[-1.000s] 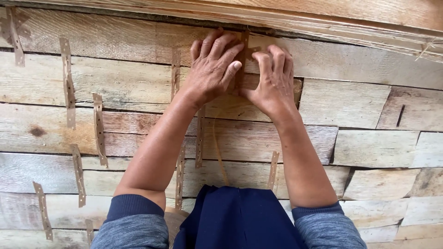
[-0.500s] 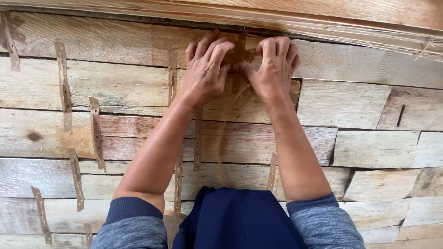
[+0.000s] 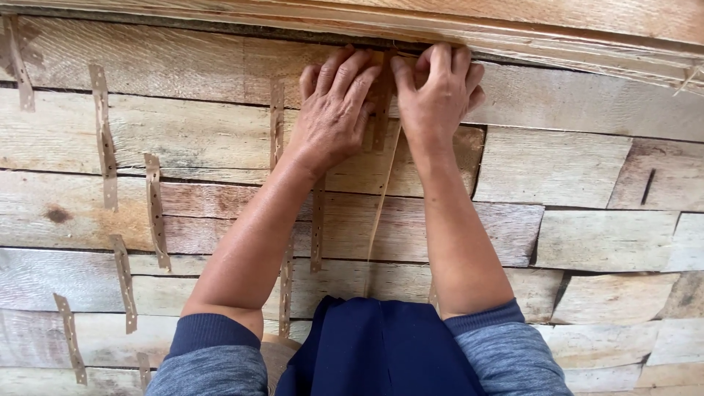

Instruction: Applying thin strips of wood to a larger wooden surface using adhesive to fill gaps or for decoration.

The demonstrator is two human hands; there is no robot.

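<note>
From the head view, both hands press at the top edge of a sheet of overlapping wood veneer pieces [image 3: 183, 154], just under a long wooden beam [image 3: 587, 29]. The left hand [image 3: 334, 110] lies flat, fingers spread, while the right hand [image 3: 436, 92] curls its fingers onto a thin pale strip [image 3: 381, 191] running down between the forearms. Brown perforated tape strips [image 3: 154, 209] cross the rough, grainy seams at the left.

Left hand [image 3: 334, 114]: lies flat on the veneer sheets [image 3: 183, 147], fingers spread, just beside a thin wooden strip [image 3: 381, 191].
Right hand [image 3: 436, 92]: fingers curled, pressing the top end of the strip.
Perforated tape strips [image 3: 154, 209]: stuck across the sheet seams.
Sleeves: grey with blue cuffs.
</note>
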